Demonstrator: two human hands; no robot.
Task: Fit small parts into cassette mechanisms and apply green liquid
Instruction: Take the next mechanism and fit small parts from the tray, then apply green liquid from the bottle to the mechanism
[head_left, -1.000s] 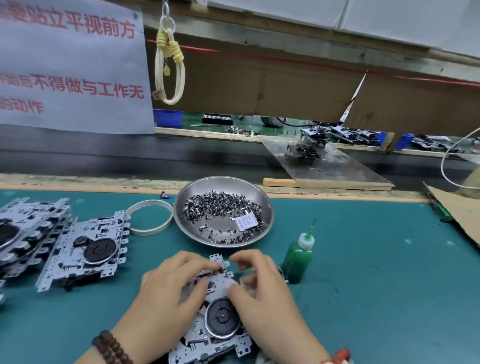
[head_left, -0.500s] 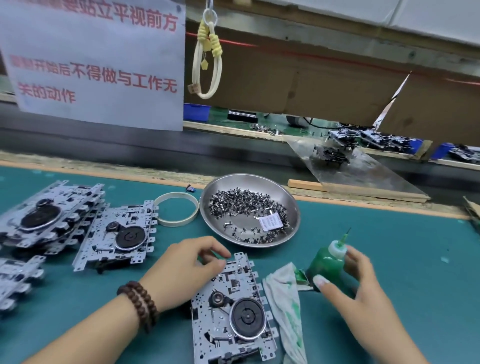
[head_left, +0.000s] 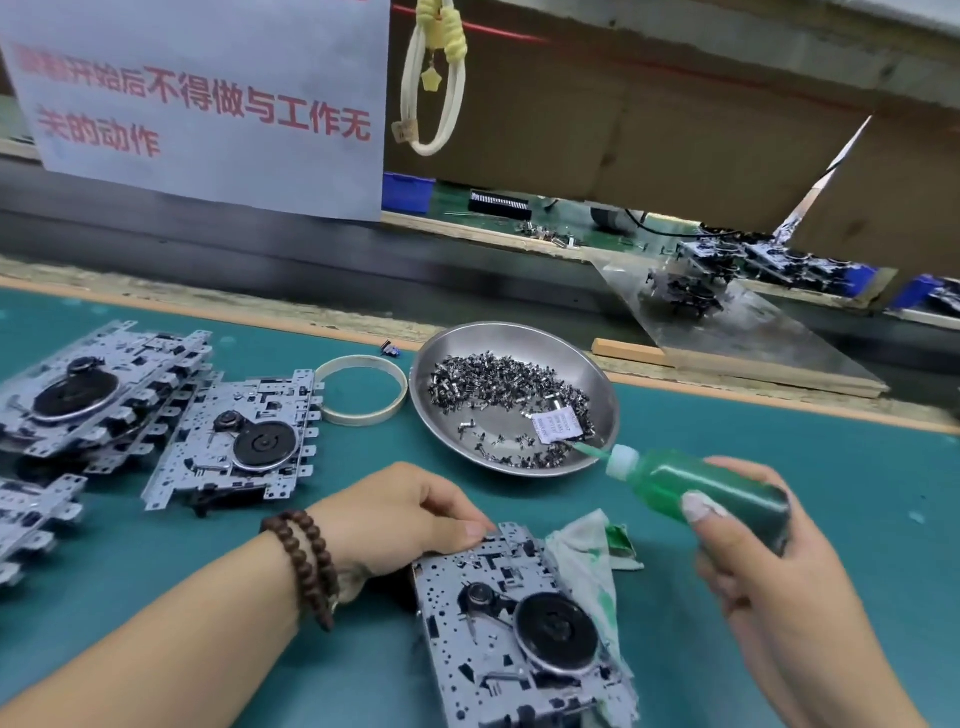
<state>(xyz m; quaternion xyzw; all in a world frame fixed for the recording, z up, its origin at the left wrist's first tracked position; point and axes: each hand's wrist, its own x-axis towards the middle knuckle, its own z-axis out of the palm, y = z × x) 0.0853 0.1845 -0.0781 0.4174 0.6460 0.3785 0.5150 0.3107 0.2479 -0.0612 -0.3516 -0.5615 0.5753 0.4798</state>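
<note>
A metal cassette mechanism (head_left: 514, 629) with a black flywheel lies on the green mat in front of me. My left hand (head_left: 400, 519) holds its upper left corner with curled fingers. My right hand (head_left: 758, 561) grips a green liquid bottle (head_left: 711, 488), lifted off the mat and tipped sideways, nozzle pointing left over the rim of the steel bowl (head_left: 441, 415). The bowl holds several small metal parts (head_left: 498, 379) and a paper label.
A green-stained white rag (head_left: 587, 561) lies under the mechanism's right side. More mechanisms (head_left: 244, 436) and a stack (head_left: 88, 389) sit at left. A tape ring (head_left: 361, 389) lies beside the bowl. A conveyor and a hanging sign run behind the mat.
My right hand took the green bottle off the mat, lifted it and tipped it to the left. My left hand stayed at the mechanism's corner. The view shifted left.
</note>
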